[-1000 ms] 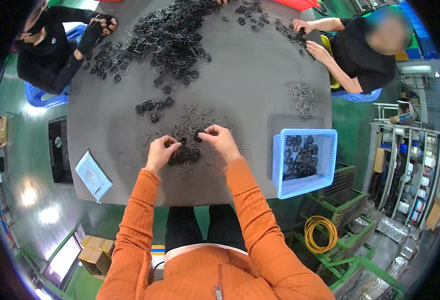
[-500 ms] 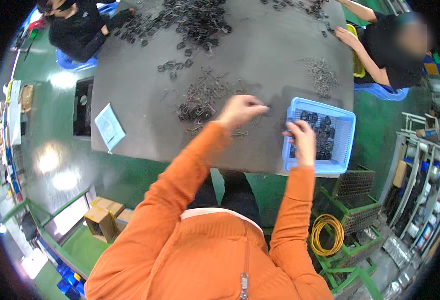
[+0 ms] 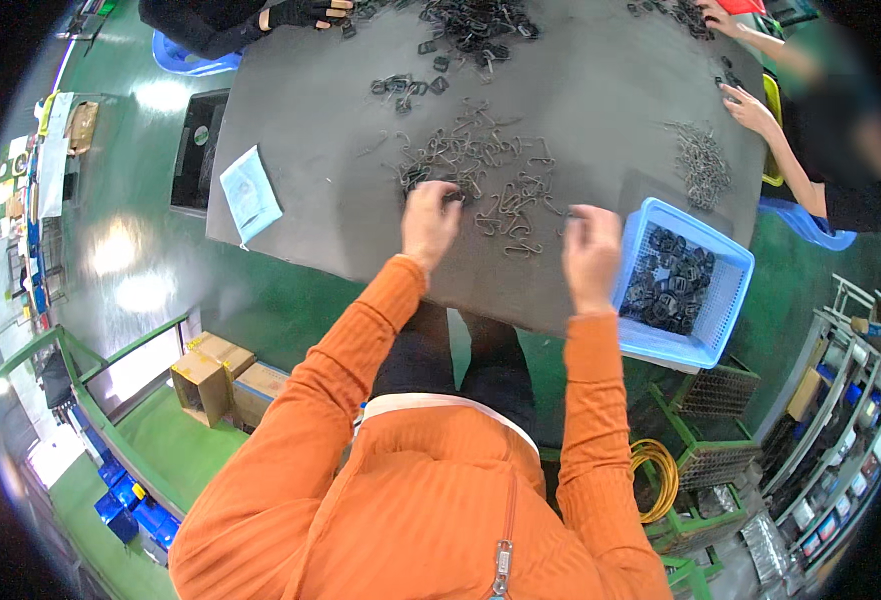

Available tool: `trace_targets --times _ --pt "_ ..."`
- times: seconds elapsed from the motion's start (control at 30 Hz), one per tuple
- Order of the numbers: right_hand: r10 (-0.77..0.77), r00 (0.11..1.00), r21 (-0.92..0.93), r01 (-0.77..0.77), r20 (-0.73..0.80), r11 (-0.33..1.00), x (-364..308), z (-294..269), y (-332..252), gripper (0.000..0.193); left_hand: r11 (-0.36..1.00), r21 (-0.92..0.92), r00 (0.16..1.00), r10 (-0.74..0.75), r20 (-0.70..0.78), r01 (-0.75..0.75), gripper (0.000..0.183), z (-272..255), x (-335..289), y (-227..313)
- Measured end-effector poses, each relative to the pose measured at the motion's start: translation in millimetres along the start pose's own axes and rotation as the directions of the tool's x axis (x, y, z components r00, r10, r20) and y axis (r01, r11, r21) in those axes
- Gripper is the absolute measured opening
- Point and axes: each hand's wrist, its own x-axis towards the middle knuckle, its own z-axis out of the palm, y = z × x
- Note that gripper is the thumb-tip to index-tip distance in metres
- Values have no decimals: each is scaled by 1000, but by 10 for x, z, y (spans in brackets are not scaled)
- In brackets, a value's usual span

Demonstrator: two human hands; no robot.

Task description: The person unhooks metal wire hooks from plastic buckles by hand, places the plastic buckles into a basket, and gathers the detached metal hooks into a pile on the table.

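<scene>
My left hand (image 3: 430,226) reaches to the near left side of a pile of thin dark wire hooks (image 3: 476,150). Its thumb and forefinger are closed together, with a dark bit at their tips too small to name. To the right of the loose hooks, my right hand (image 3: 592,255) hovers just left of a blue plastic basket (image 3: 737,290). Its fingers are curled in and somewhat blurred; what they hold, if anything, I cannot make out. Inside the basket lie many small black buckle-like pieces (image 3: 669,280).
Black pieces (image 3: 476,30) heap at the far side of the grey table (image 3: 331,220). A pale blue packet (image 3: 252,193) lies at left. Another hook pile (image 3: 701,165) is beyond the basket. Co-workers' hands (image 3: 751,108) work at far right and a gloved hand (image 3: 306,12) at far left.
My right hand has left the basket's near-left rim and sits to its left. My left hand has drawn back to the hook pile's near side. The whole view has shifted.
</scene>
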Motion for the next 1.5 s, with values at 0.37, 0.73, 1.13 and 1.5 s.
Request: trace_targets --times 0.37,0.73,1.13,1.5 --pt "-200 971 10 200 133 980 427 1677 -633 13 966 -123 971 -218 98 229 34 -452 379 -802" --pt "449 648 637 -744 615 202 731 1003 -431 17 506 -504 704 -365 610 699 33 -1143 823 -1059" --pt "287 873 -252 -197 394 947 496 1573 -722 28 376 -471 555 -157 817 798 28 -1071 889 -977" --pt "431 556 587 -807 711 74 271 978 -281 14 944 7 896 -315 313 329 31 -578 828 -675"
